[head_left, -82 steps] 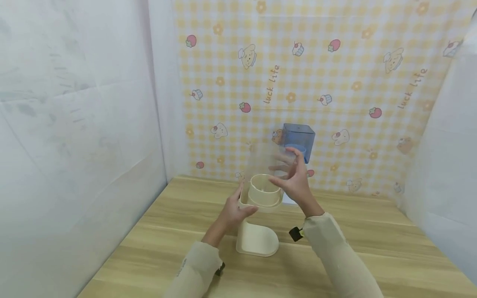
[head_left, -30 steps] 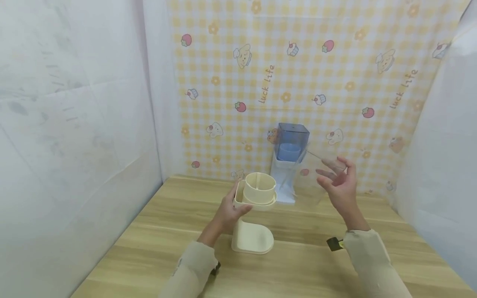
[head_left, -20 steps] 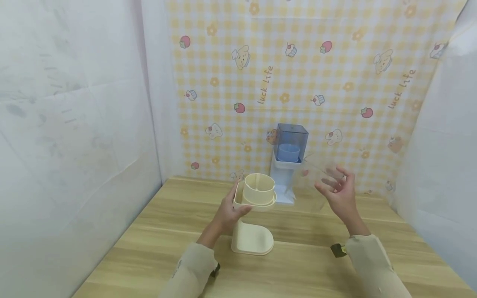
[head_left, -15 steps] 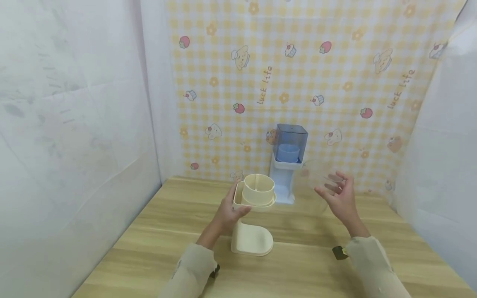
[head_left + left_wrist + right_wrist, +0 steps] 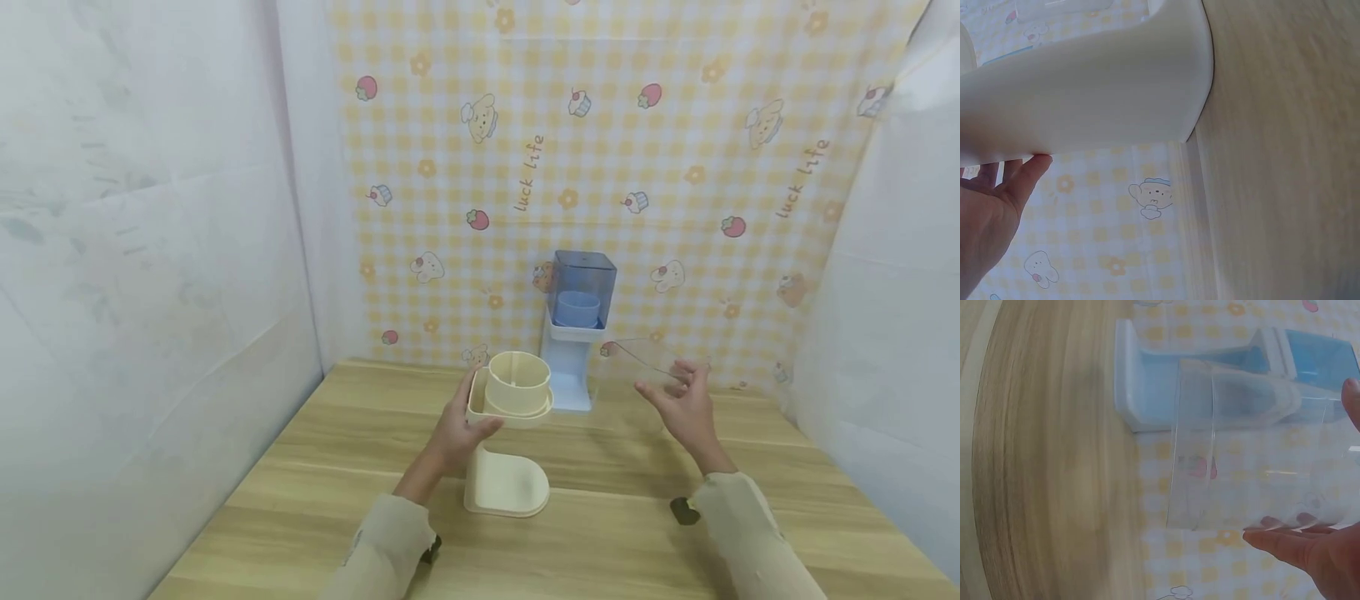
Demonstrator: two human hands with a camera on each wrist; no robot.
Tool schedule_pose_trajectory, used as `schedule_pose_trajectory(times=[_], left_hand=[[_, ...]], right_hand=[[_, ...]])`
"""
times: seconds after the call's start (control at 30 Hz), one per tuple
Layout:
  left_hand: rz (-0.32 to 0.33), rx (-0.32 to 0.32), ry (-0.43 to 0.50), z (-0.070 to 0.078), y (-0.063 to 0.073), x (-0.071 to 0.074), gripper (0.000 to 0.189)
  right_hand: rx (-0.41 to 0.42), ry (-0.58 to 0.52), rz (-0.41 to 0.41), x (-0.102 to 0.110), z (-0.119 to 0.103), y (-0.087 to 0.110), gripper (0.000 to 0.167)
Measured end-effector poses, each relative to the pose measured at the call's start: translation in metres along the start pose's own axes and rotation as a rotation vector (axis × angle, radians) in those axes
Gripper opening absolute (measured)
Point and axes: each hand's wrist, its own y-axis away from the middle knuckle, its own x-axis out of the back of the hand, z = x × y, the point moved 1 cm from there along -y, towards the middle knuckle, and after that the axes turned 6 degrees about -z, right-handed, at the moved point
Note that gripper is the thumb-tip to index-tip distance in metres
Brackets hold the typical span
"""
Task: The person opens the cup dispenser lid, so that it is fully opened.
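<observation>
My left hand (image 5: 459, 429) grips the side of a cream dispenser (image 5: 519, 385), thumb at its front and fingers behind. It has an open round cup on top, a tall stem and a rounded foot (image 5: 512, 485) on the table; the left wrist view shows the stem (image 5: 1104, 94) up close. My right hand (image 5: 686, 408) holds a clear plastic cover (image 5: 1254, 475), off to the right of the dispenser. In the head view the cover is nearly invisible apart from its thin rim. The right wrist view shows its see-through walls, thumb and fingers on opposite sides.
Behind stands a second dispenser, white with a blue cup and a blue see-through cover (image 5: 583, 283), near the back wall. A yellow checked cloth (image 5: 450, 150) hangs at the back of the wood-grain table (image 5: 360, 467). White sheets (image 5: 150, 250) close off both sides.
The clear cover was above the cream dispenser's cup; my right hand has drawn it off to the right and lowered it slightly. My left hand stays on the dispenser.
</observation>
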Motion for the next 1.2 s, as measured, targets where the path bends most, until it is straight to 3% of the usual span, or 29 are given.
schedule_pose_trajectory(times=[0.17,0.27,0.5,0.73,1.0,1.2], left_hand=[[-0.006,0.005,-0.006,0.024,0.003,0.001,0.089],[-0.013,0.018,-0.005,0.025,0.004,0.001,0.089],[-0.011,0.037,0.0,0.023,0.005,0.001,0.091],[0.0,0.038,-0.001,-0.014,0.005,-0.002,0.09],[-0.016,0.017,-0.027,0.019,0.001,-0.001,0.088],[-0.007,0.005,-0.028,-0.003,0.002,-0.002,0.088]], right_hand=[[-0.017,-0.009,0.044,-0.002,0.009,-0.005,0.086],[-0.034,-0.004,0.072,-0.004,0.015,-0.008,0.086],[-0.062,0.012,0.141,-0.014,0.026,-0.022,0.087],[-0.036,0.067,0.183,-0.024,0.032,-0.03,0.082],[0.007,0.095,0.249,-0.029,0.042,-0.041,0.076],[-0.047,0.081,0.229,-0.031,0.046,-0.043,0.076]])
